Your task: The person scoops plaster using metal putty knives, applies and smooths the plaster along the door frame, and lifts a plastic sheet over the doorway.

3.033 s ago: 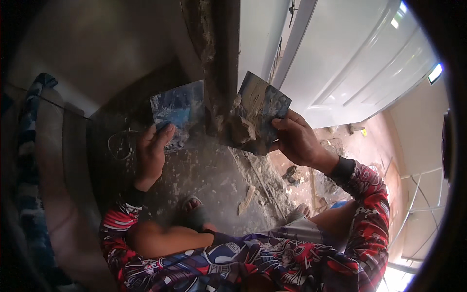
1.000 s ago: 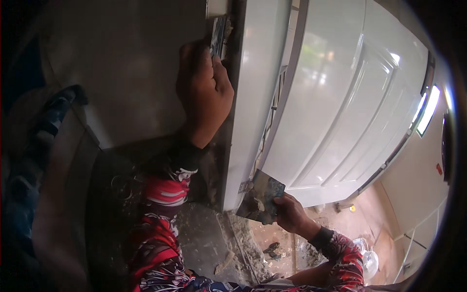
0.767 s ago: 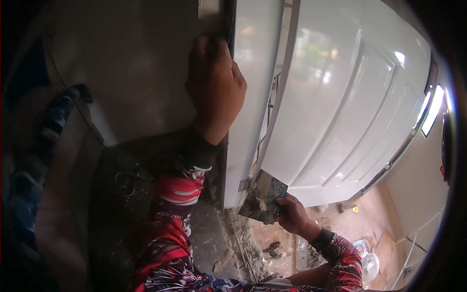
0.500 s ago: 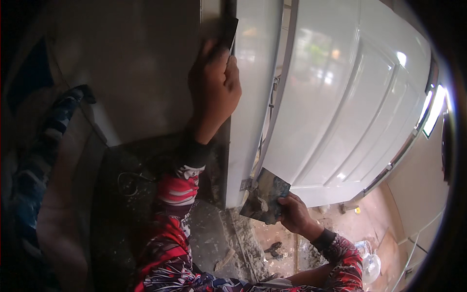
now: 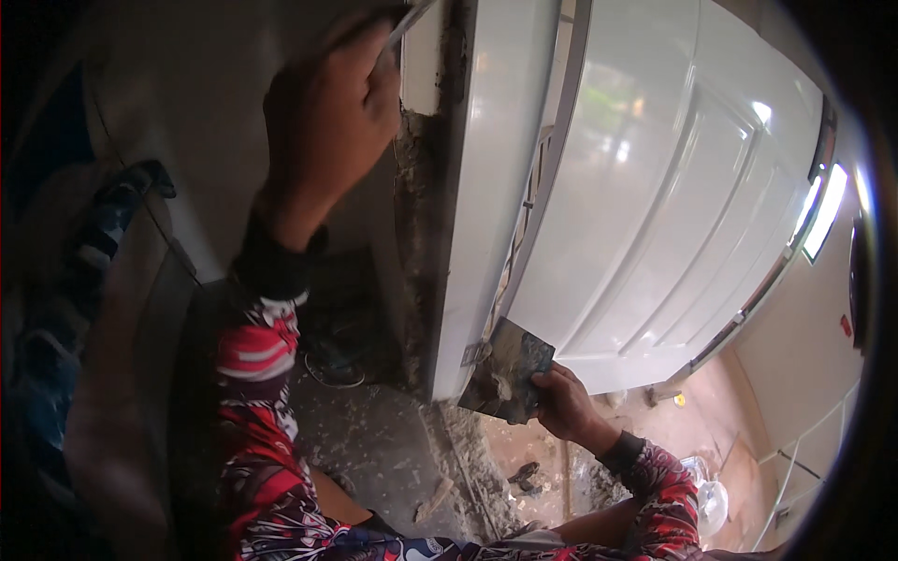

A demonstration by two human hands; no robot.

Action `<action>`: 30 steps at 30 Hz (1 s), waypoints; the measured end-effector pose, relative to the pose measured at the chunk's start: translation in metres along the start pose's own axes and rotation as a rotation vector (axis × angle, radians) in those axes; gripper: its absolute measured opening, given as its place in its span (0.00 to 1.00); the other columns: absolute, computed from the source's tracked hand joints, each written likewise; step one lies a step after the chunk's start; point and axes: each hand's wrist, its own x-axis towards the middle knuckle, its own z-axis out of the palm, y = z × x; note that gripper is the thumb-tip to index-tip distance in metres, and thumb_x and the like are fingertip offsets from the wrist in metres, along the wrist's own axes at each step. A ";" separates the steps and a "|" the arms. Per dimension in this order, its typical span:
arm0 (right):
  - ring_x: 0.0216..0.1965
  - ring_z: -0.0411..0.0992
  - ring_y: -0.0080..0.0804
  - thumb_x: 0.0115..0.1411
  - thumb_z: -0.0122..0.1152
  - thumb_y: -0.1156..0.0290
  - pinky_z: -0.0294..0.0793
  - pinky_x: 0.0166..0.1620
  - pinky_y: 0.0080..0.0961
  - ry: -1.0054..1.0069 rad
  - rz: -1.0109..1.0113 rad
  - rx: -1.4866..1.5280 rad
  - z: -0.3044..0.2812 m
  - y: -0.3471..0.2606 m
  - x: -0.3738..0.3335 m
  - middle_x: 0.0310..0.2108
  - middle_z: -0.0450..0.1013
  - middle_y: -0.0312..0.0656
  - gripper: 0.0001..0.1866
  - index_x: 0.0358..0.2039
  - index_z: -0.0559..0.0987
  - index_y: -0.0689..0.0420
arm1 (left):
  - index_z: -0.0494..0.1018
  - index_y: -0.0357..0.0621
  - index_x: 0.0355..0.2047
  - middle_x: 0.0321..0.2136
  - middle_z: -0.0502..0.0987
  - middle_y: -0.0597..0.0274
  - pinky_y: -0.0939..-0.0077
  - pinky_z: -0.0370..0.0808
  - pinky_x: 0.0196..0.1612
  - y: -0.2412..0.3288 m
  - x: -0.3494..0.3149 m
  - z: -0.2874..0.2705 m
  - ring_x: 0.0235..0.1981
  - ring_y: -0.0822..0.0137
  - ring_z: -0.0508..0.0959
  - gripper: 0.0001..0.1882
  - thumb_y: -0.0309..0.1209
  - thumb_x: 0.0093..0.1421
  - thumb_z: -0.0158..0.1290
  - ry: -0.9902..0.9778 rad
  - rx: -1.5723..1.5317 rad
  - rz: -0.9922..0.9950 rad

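My left hand is raised at the upper left, fingers closed around a thin flat blade, seen nearly edge-on; its far end runs out of the picture. Beside it, a rough dark gap with crumbly mortar runs down along a white door frame. Lower right of that, my right hand grips the edge of a dark rectangular plate, thumb on top. Greyish paste is smeared over the plate, which is tilted close to the foot of the frame.
A glossy white panelled door stands ajar on the right. Broken mortar lies along the threshold. A clear plastic container stands on the floor at the lower right. A dark shoe is visible in the shadow behind the gap.
My left hand has moved left with the blade, away from the door frame, uncovering the rough gap. My right hand holds the plate in nearly the same place.
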 end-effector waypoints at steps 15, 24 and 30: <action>0.38 0.77 0.38 0.62 0.43 0.78 0.84 0.33 0.35 0.003 -0.004 0.017 -0.011 0.001 0.000 0.45 0.72 0.47 0.17 0.51 0.68 0.67 | 0.77 0.39 0.41 0.32 0.78 0.45 0.58 0.75 0.38 0.016 0.041 -0.008 0.35 0.48 0.78 0.15 0.23 0.53 0.48 -0.419 0.240 0.162; 0.37 0.78 0.39 0.62 0.43 0.78 0.85 0.32 0.34 -0.023 0.013 0.030 -0.005 0.000 0.002 0.44 0.72 0.49 0.17 0.50 0.67 0.68 | 0.77 0.48 0.45 0.33 0.79 0.52 0.65 0.76 0.34 0.001 0.012 -0.012 0.31 0.52 0.78 0.14 0.26 0.58 0.53 -0.482 0.179 0.220; 0.37 0.78 0.40 0.61 0.43 0.78 0.85 0.32 0.34 -0.018 0.019 0.054 0.000 0.001 0.002 0.44 0.72 0.50 0.17 0.50 0.67 0.69 | 0.76 0.48 0.48 0.33 0.79 0.54 0.63 0.76 0.33 0.020 0.000 -0.016 0.29 0.53 0.77 0.18 0.25 0.57 0.50 -0.503 0.246 0.235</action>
